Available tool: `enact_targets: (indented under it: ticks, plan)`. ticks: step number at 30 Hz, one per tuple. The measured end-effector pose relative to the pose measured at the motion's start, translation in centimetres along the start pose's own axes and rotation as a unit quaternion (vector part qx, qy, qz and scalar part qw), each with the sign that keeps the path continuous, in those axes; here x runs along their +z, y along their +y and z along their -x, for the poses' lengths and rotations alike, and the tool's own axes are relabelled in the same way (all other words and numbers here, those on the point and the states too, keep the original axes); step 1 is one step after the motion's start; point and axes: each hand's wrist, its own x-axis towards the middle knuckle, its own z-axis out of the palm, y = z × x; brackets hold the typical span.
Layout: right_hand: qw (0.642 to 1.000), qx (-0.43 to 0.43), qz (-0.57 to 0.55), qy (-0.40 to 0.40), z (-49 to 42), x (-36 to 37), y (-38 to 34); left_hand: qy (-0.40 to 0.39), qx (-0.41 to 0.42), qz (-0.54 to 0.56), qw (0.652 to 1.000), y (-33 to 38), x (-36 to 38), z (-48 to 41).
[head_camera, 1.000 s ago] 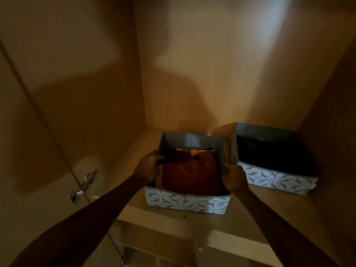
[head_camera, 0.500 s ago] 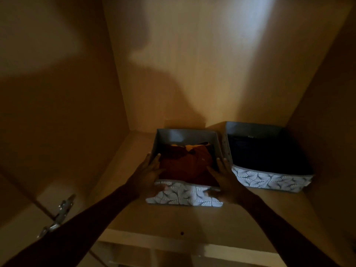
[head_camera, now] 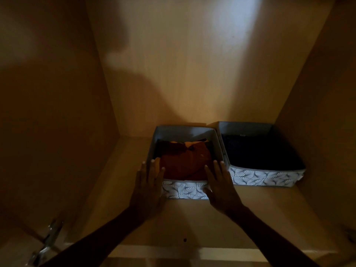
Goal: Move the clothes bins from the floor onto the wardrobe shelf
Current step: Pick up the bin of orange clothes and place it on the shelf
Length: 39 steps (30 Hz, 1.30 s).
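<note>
Two fabric bins sit side by side at the back of the wardrobe shelf, their neighbouring side walls touching or very nearly so. The left bin has a white front printed with a grey fan-leaf pattern and plain grey inner walls, and it holds folded rust-orange clothes with a brighter yellow-orange edge showing toward the rear. The right bin carries the same pattern and is filled with dark clothes, navy or black, too dim to tell which. The left hand lies flat against the left bin's near left corner, fingers straight and reaching over the rim. The right hand lies likewise against the near right corner, fingers extended and a little spread. Neither hand curls round anything. Both forearms reach in from the bottom of the view. The shelf is pale wood laminate with a small dark hole near its front edge. The back panel is the same laminate, crossed by a bright patch of light and soft shadows, and the side walls are much darker. A metal hinge shows at lower left.
</note>
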Motion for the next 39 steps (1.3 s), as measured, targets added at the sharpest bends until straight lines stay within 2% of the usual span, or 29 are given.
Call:
enact_targets:
  ticks: [7,20,26,32,39]
  plan:
    - [0.999,0.016,-0.02,-0.023,-3.2,0.4,1.2,-0.069,0.038,-0.001,0.997,-1.2,0.3,-3.0]
    - [0.997,0.035,-0.005,-0.072,-6.3,-0.1,1.4,-0.123,0.03,-0.005,0.992,-2.9,0.5,-7.2]
    - [0.997,0.034,-0.004,-0.076,-6.7,-0.3,1.5,-0.125,0.033,0.019,0.991,-2.9,-0.3,-7.3]
    - [0.998,0.022,-0.015,-0.058,-5.1,-0.3,1.1,-0.131,0.008,0.114,0.985,-2.1,-1.4,-5.5]
    - [0.985,-0.003,-0.171,0.01,0.1,-0.4,-1.7,-0.029,-0.053,0.323,0.944,0.3,-2.2,-0.1]
